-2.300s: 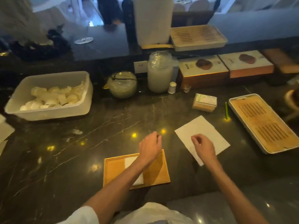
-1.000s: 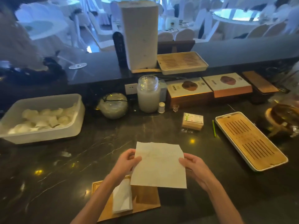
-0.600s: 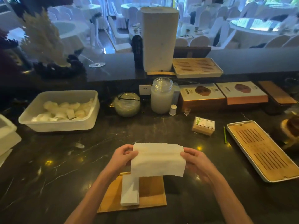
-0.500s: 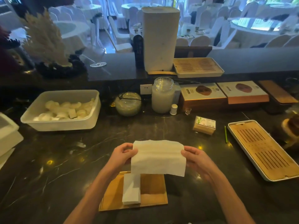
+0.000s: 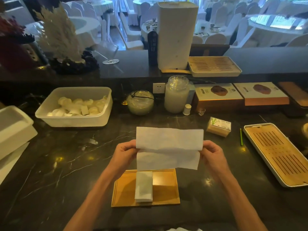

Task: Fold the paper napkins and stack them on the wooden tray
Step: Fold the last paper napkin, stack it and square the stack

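Currently my left hand and right hand pinch the napkin at nine and three, keeping its fold taut. One folded napkin lies on the tray at six.

text: none legible | printed boxes: marks too small | black sign: characters blurred

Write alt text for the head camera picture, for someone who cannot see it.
Two bare hands, left hand and right hand, hold a white paper napkin mid-fold above a small rectangular wooden tray on a dark marble counter. One folded white napkin already lies on the tray.
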`<state>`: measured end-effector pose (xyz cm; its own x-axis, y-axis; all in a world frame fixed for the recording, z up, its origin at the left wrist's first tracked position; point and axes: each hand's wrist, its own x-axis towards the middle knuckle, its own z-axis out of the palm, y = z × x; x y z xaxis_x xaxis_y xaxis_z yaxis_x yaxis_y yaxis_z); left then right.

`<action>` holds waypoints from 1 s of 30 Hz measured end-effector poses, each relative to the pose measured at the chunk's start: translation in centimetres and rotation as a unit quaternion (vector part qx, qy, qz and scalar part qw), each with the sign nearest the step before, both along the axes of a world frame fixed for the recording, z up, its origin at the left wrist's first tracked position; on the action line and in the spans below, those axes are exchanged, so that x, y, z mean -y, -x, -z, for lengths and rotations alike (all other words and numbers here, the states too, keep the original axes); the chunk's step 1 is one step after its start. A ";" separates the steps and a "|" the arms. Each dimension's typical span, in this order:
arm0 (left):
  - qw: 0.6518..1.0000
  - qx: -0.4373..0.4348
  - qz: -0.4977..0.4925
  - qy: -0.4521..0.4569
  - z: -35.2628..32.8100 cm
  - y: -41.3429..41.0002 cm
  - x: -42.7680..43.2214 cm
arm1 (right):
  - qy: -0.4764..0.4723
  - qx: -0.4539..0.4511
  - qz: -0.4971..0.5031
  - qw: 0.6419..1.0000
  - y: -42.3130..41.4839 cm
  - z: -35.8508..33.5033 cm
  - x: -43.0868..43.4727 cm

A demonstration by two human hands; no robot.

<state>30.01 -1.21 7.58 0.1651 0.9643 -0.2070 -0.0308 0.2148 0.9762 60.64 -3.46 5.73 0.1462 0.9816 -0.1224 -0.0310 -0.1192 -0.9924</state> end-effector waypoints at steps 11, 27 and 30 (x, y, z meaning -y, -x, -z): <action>0.997 -0.040 -0.011 -0.066 -1.4 2.0 0.1 | -0.059 0.044 -0.056 0.996 0.8 -1.5 -0.9; 0.924 -0.258 0.175 -0.222 -1.3 0.0 0.7 | -0.130 0.318 -0.300 0.890 5.8 -8.7 -2.9; 0.935 -0.222 0.229 -0.158 -2.1 -1.5 0.2 | -0.128 0.362 -0.377 0.843 7.2 -9.8 -3.5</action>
<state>31.54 -1.45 9.64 0.5404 0.8385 -0.0700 0.4170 -0.1946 0.8878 53.47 0.08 15.53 -0.5859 0.8093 -0.0402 0.5833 0.3868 -0.7143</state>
